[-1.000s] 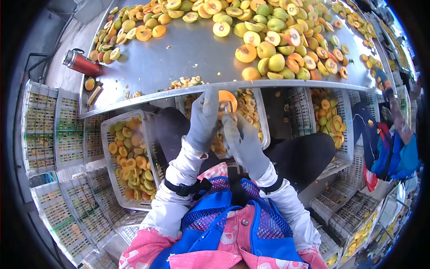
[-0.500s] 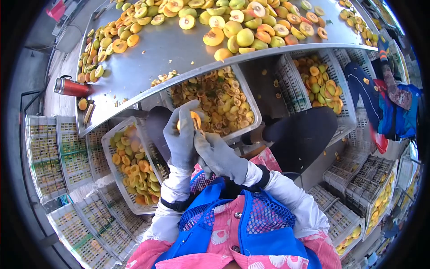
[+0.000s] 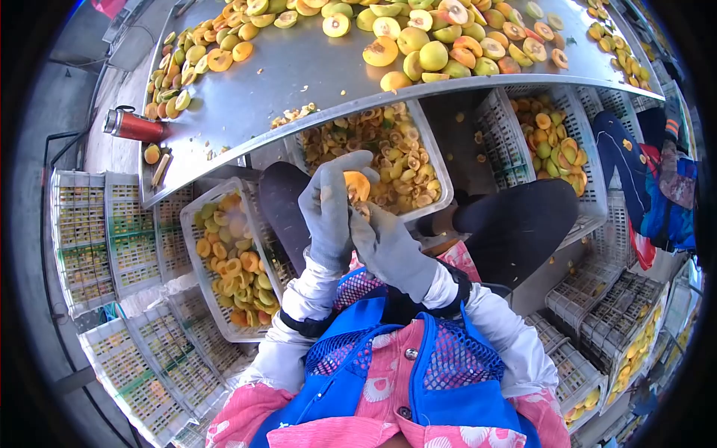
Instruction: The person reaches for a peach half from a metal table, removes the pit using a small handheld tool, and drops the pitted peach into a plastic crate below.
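My left hand (image 3: 327, 213), in a grey glove, is closed round a halved peach (image 3: 357, 184), its orange flesh showing between thumb and fingers. Against the lower side of that fruit press the fingertips of my right hand (image 3: 394, 254), gloved in grey too. A small brownish piece shows at those fingertips; whether a tool is in them is hidden. Both hands are above my lap, in front of a white crate (image 3: 446, 190) of peach scraps and pit pieces. On the metal table (image 3: 299, 71) beyond lie many cut and whole peaches (image 3: 433, 56).
A red flask (image 3: 138, 127) and a short wooden-looking stick (image 3: 160, 170) are at the table's left end. Crates of peach halves stand at my left (image 3: 213, 310) and right (image 3: 594, 190). Stacked crates (image 3: 78, 239) flank me. A co-worker (image 3: 661, 187) sits at far right.
The whole view has shifted, so the table and crates appear further right. The peach half has turned slightly in my left hand, showing more orange flesh. My right fingers stay against it.
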The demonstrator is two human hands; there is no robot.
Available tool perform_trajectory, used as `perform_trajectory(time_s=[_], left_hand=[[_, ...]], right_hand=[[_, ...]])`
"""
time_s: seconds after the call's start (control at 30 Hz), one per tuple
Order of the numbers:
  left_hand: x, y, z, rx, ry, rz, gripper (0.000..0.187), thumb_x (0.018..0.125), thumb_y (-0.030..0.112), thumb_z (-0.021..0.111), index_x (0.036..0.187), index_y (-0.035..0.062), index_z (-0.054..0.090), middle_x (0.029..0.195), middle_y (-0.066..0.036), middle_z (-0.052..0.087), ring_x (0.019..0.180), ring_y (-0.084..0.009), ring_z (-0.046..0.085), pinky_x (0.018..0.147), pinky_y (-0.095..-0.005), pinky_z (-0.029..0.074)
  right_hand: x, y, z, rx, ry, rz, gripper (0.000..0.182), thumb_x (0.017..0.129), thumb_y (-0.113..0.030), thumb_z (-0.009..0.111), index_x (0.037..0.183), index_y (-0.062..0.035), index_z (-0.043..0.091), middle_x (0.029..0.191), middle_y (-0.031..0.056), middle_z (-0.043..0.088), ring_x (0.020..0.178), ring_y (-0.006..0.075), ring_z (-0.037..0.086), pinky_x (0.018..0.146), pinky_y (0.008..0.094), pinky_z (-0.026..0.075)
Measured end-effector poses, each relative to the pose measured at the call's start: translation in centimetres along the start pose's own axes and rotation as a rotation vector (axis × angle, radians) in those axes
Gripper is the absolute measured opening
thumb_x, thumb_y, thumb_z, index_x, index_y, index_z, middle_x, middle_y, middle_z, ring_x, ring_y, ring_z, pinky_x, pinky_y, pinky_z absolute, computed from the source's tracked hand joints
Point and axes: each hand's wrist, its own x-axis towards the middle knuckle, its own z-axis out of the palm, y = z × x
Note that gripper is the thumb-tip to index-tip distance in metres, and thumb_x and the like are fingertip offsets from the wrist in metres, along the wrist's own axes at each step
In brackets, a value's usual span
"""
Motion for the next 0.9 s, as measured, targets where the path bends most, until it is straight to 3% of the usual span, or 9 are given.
perform_trajectory(time_s=[0.13,0.2,0.3,0.6,0.7,0.77,0.8,0.87,0.9], left_hand=[[0.3,0.5,0.2,-0.038,0.004,-0.275,0.055,0.101,0.044,0.045,0.103,-0.0061,0.066,0.079,-0.011,0.068,0.073,-0.0127,0.061,0.070,-0.0266,0.049],[0.7,0.5,0.0,-0.063,0.012,-0.317,0.054,0.101,0.043,0.045,0.102,-0.0060,0.067,0.075,-0.011,0.067,0.068,-0.0126,0.061,0.066,-0.0261,0.050],[1.2,0.9,-0.3,-0.145,-0.047,-0.642,0.051,0.101,0.041,0.046,0.100,-0.0055,0.067,0.069,-0.010,0.065,0.059,-0.0131,0.059,0.058,-0.0251,0.049],[1.5,0.2,-0.1,-0.041,-0.124,-0.562,0.058,0.101,0.050,0.042,0.097,-0.0024,0.068,0.070,-0.009,0.065,0.062,-0.0131,0.060,0.058,-0.0257,0.049],[1.4,-1.6,-0.6,-0.194,-0.150,-0.457,0.061,0.100,0.053,0.039,0.103,-0.0018,0.066,0.075,-0.010,0.066,0.064,-0.0148,0.060,0.060,-0.0263,0.050],[1.0,-4.4,-1.5,-0.829,0.060,-0.845,0.059,0.098,0.053,0.043,0.111,-0.0015,0.061,0.081,-0.011,0.067,0.056,-0.0151,0.062,0.049,-0.0237,0.051],[1.4,-4.1,-1.6,-0.845,0.051,-0.805,0.059,0.097,0.054,0.044,0.114,-0.0004,0.058,0.079,-0.010,0.066,0.054,-0.0168,0.062,0.046,-0.0246,0.052],[0.9,-2.5,-1.5,-0.449,0.426,-0.726,0.066,0.098,0.060,0.036,0.113,0.0021,0.062,0.079,-0.007,0.066,0.056,-0.0131,0.057,0.048,-0.0231,0.046],[0.8,-3.3,-6.1,-0.144,0.272,-0.593,0.064,0.098,0.060,0.035,0.112,0.0035,0.063,0.074,-0.006,0.065,0.049,-0.0102,0.052,0.042,-0.0205,0.041]], right_hand=[[-0.1,-2.1,-0.7,0.199,-0.074,0.226,0.045,0.100,-0.046,0.044,0.100,-0.0027,0.057,0.063,0.0027,0.051,0.049,0.0122,0.047,0.045,0.0310,0.043],[0.1,-3.5,-1.8,0.389,-0.224,0.498,0.049,0.098,-0.056,0.042,0.088,-0.0089,0.053,0.055,-0.0023,0.043,0.039,0.0098,0.037,0.035,0.0285,0.033],[0.9,-3.7,-3.0,0.675,-0.412,0.787,0.052,0.097,-0.062,0.037,0.080,-0.0143,0.046,0.051,-0.0058,0.033,0.037,0.0068,0.028,0.035,0.0251,0.027],[1.2,-1.8,-3.1,0.947,-0.599,0.794,0.056,0.094,-0.069,0.033,0.079,-0.0170,0.046,0.052,-0.0077,0.027,0.037,0.0061,0.022,0.033,0.0242,0.021],[1.8,0.0,-3.1,1.168,-0.704,0.730,0.056,0.095,-0.068,0.032,0.080,-0.0164,0.045,0.052,-0.0070,0.027,0.036,0.0065,0.022,0.032,0.0243,0.022],[2.1,0.1,-2.6,1.220,-0.723,0.676,0.056,0.095,-0.068,0.031,0.080,-0.0160,0.045,0.052,-0.0065,0.028,0.036,0.0067,0.022,0.031,0.0245,0.021],[2.0,-0.2,-2.0,1.100,-0.684,0.647,0.056,0.095,-0.068,0.031,0.080,-0.0157,0.044,0.052,-0.0061,0.028,0.036,0.0067,0.021,0.031,0.0246,0.021],[2.5,-0.2,-2.2,0.966,-0.618,0.624,0.057,0.094,-0.069,0.032,0.080,-0.0149,0.043,0.052,-0.0057,0.028,0.036,0.0067,0.021,0.031,0.0249,0.021],[2.7,0.8,-3.1,1.018,-0.587,0.637,0.055,0.096,-0.066,0.034,0.080,-0.0143,0.043,0.052,-0.0060,0.027,0.036,0.0071,0.023,0.031,0.0250,0.022]])
